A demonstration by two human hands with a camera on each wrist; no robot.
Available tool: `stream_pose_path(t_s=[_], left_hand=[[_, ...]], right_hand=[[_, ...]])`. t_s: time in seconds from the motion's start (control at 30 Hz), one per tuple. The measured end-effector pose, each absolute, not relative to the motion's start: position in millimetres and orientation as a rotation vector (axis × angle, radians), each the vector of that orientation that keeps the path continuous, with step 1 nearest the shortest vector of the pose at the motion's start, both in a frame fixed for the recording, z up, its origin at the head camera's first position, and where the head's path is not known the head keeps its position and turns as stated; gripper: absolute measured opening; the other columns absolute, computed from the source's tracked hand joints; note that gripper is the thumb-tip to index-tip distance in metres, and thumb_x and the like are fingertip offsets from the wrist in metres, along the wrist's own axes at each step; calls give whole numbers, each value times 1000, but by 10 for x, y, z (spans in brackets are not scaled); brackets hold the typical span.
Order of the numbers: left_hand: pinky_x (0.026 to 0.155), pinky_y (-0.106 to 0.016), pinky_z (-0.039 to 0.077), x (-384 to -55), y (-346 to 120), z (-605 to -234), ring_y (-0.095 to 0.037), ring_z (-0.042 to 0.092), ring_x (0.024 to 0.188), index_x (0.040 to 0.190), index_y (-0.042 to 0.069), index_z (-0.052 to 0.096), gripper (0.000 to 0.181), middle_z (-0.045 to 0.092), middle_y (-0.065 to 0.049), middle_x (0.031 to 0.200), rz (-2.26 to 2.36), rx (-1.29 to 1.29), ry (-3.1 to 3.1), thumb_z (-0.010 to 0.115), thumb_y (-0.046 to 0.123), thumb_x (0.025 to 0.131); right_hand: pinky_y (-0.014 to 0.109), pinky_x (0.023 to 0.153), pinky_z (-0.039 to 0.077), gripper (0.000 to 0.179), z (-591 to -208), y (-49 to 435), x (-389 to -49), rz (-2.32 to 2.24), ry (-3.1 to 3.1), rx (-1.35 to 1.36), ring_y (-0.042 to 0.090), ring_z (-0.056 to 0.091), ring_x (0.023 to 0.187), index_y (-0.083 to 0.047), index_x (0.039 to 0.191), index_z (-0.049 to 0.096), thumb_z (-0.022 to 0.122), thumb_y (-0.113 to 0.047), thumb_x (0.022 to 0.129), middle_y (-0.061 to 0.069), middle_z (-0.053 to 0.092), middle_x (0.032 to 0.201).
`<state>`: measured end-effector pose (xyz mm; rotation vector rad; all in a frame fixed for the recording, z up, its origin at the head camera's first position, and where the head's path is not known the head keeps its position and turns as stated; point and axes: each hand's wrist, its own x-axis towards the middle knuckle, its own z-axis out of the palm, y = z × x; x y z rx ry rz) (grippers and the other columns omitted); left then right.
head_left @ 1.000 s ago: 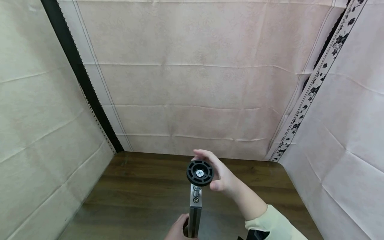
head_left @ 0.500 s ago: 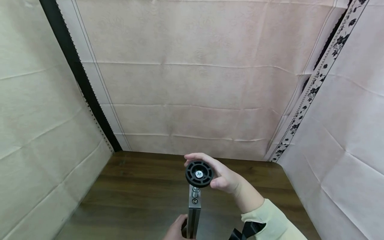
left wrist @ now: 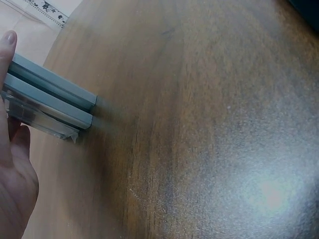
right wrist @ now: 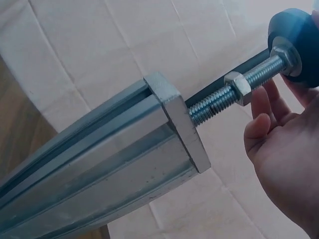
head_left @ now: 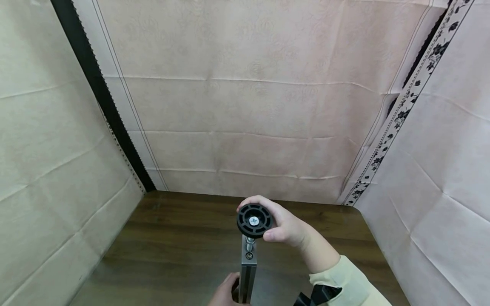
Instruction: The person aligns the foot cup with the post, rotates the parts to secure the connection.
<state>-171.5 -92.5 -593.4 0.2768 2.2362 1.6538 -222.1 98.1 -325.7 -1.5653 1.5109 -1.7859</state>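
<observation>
An aluminium extrusion profile (head_left: 249, 272) stands up over the table, its slotted faces close in the right wrist view. From its end plate (right wrist: 177, 122) comes a threaded stud (right wrist: 214, 104) with a hex nut (right wrist: 238, 88), topped by the round black pad of a levelling foot (head_left: 254, 221). My right hand (head_left: 287, 225) holds this pad, thumb at its near right edge and fingers round its far side. Lower down, my left hand (head_left: 225, 293) grips the profile, whose other end (left wrist: 82, 109) appears in the left wrist view, with clear plastic along one side.
A brown wood-grain table (head_left: 183, 238) lies beneath. Pale cloth hangs behind it (head_left: 245, 106) and on both sides, with a black strip (head_left: 111, 114) at left and a floral border (head_left: 398, 114) at right. A black strap (head_left: 325, 293) circles the right sleeve.
My right fingers first reach further left past the pad, then curl in round it, and the thumb comes nearer its edge. The left hand and profile stay almost in place.
</observation>
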Motion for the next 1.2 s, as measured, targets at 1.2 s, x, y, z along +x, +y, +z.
stream_pose_path(t_s=[1.2], left_hand=[[81, -50, 45, -1718, -940, -5958, -23, 54, 98, 120, 15, 56, 61, 52, -1, 109, 1607, 319, 2299, 84, 27, 68]], right_hand=[[27, 71, 50, 66, -3278, 851, -1835, -2052, 1964, -1141, 15, 59, 87, 2, 117, 29, 78, -14, 76, 14, 49, 107]])
